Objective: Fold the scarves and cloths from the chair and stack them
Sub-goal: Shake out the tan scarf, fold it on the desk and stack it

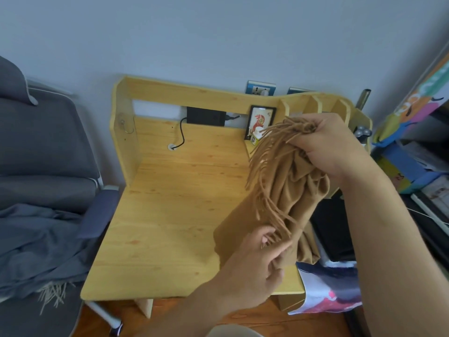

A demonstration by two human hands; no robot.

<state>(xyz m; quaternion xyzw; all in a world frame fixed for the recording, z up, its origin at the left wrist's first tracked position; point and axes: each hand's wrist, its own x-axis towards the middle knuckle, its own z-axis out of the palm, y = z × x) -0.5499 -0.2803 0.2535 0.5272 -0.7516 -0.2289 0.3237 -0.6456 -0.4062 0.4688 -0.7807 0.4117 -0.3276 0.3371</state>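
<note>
The right hand (325, 139) grips the tan scarf (279, 190) bunched at its fringe, held above the desk (170, 203); the left hand (262, 261) pinches lower fringe, likely to align ends.

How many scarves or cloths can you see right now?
2. A tan scarf is held over the desk by both hands, right and left. A grey cloth lies on the chair; more may be hidden under it.

A home study corner: a pine desk (170, 203) against the wall, grey chair (48, 147), cluttered shelves (418, 154).
</note>
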